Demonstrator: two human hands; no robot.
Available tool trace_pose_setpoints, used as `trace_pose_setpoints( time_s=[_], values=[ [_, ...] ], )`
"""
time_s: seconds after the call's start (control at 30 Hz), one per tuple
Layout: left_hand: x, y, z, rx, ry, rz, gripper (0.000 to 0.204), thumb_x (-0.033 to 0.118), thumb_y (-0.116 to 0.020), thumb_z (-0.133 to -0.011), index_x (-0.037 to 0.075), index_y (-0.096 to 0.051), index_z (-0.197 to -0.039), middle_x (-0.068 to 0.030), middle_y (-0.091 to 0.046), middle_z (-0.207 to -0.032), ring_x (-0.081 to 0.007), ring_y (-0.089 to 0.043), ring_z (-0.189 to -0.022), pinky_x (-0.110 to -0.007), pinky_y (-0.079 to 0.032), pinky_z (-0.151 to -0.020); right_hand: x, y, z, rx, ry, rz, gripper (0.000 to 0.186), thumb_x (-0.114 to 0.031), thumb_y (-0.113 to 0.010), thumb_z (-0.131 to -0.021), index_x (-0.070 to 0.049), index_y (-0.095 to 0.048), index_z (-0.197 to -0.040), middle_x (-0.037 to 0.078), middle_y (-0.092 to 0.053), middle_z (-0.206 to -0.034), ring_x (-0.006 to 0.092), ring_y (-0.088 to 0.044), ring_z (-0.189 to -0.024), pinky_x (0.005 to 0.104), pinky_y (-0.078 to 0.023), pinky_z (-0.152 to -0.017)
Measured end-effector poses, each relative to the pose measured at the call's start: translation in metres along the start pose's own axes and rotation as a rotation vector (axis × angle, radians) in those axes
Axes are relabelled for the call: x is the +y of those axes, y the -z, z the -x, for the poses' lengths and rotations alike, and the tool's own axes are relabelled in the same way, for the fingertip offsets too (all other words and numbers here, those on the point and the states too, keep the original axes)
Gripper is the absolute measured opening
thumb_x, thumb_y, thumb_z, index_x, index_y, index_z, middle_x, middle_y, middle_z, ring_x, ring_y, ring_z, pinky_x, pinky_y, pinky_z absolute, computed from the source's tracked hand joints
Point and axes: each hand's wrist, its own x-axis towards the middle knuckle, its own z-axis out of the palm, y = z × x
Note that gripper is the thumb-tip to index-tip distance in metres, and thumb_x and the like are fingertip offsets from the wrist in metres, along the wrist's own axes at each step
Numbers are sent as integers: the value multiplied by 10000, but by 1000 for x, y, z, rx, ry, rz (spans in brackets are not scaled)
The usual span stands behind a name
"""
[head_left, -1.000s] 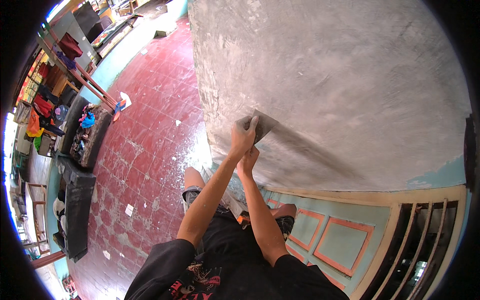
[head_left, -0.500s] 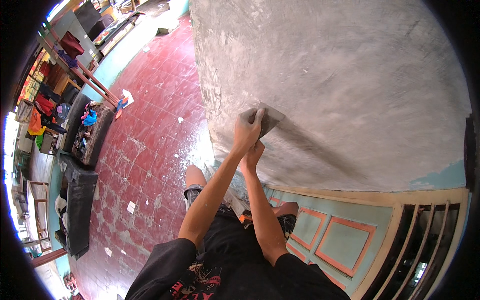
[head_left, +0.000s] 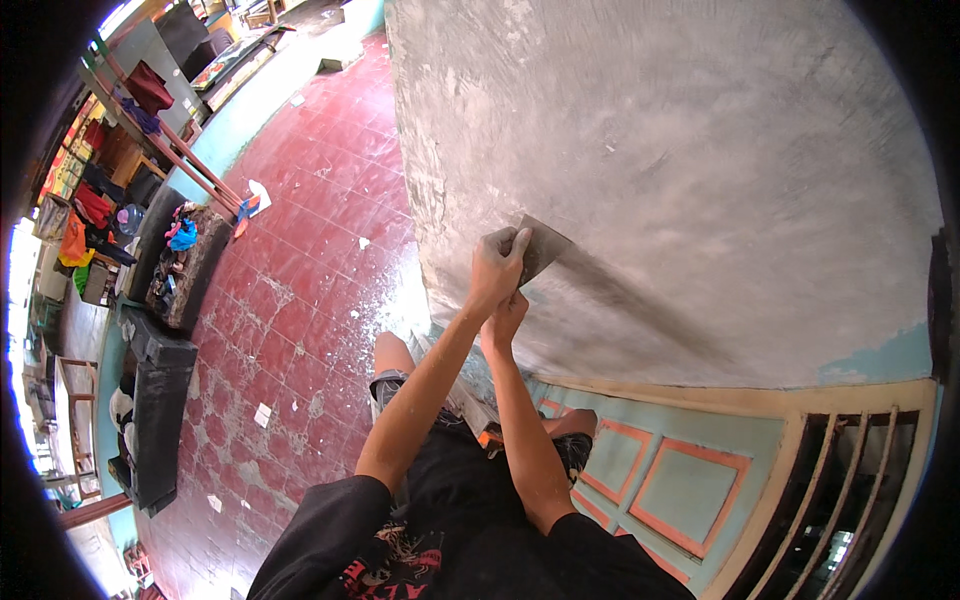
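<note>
A flat, dark grey square sheet (head_left: 545,246) lies against the grey plastered wall (head_left: 680,130), tilted with one corner up. My left hand (head_left: 497,265) grips its left side, thumb on the face and fingers curled. Just below, my right hand (head_left: 504,318) is closed at the sheet's lower corner; its fingertips are partly hidden. Grey dust coats the left fingers. A dark streak (head_left: 650,305) runs down the wall to the right from the sheet; I cannot tell whether it is shadow or a mark.
Beneath the wall is a pale blue door panel with orange trim (head_left: 690,490), beside a barred opening (head_left: 840,500). Red floor tiles (head_left: 290,240) with white dust and scraps stretch left. A black sofa (head_left: 160,400) and a cluttered seat (head_left: 190,265) stand farther left.
Both hands and the sheet have shifted slightly downward along the wall. Slightly more of the sheet's face shows beside the left thumb. The grip looks the same.
</note>
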Motion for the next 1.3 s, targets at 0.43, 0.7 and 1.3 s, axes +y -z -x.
trace_pose_setpoints(
  time_s=[0.43, 0.7, 1.3],
  values=[
    [-9, 2, 0, 7, 31, -31, 389, 317, -580, -956, -51, -667, -864, -85, -604, -629, -120, -525, -575, -322, -426, -550, 3, 3, 2, -26, -75, -22, 414, -347, -509, -1005, 8, -542, -794, 0, -551, -714, 70, -454, -653, 293, -363, -556],
    [6, 0, -1, 71, -39, 152, 413, 315, -609, -945, -51, -617, -754, -83, -568, -600, -79, -458, -563, -313, -389, -517, -27, 7, 1, -89, -119, 36, 397, -298, -477, -1026, 42, -579, -849, 34, -555, -652, 87, -512, -592, 257, -424, -524],
    [-13, 49, -4, 73, 523, 1162, 571, 522, -243, -1027, 61, -547, -1171, -46, -583, -956, -185, -553, -858, -361, -479, -822, -120, -47, -11, -462, 271, 472, 427, -80, -569, -908, 58, -536, -1311, 160, -685, -1007, 173, -633, -917, 290, -481, -829]
  ],
)
